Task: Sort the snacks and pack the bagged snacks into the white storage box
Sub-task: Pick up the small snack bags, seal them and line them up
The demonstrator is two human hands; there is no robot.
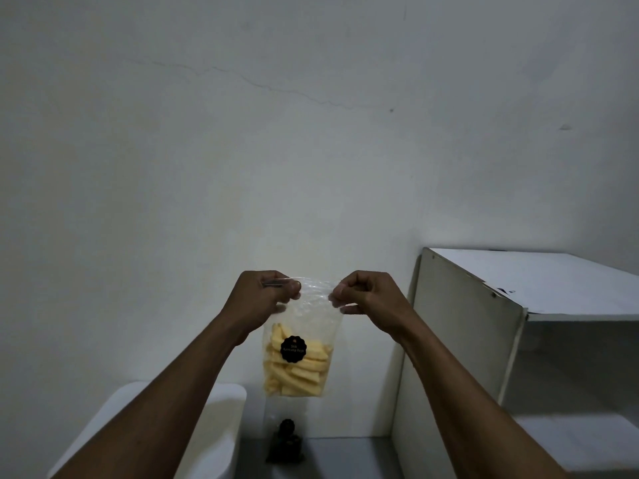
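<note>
A clear plastic bag of yellow snack sticks (298, 368) with a round black label hangs upright in the air in front of the wall. My left hand (263, 296) pinches the bag's top left corner and my right hand (363, 294) pinches its top right corner, stretching the top edge between them. Below, at the lower left, stands the white storage box (221, 423), partly hidden by my left forearm. A second clear bag with dark snacks (286, 444) stands on the surface just right of the box, under the held bag.
A white shelf unit (466, 340) with open compartments stands at the right, close to my right forearm. A plain grey wall (311, 133) with a thin crack fills the upper view. A strip of grey surface (345, 458) shows at the bottom middle.
</note>
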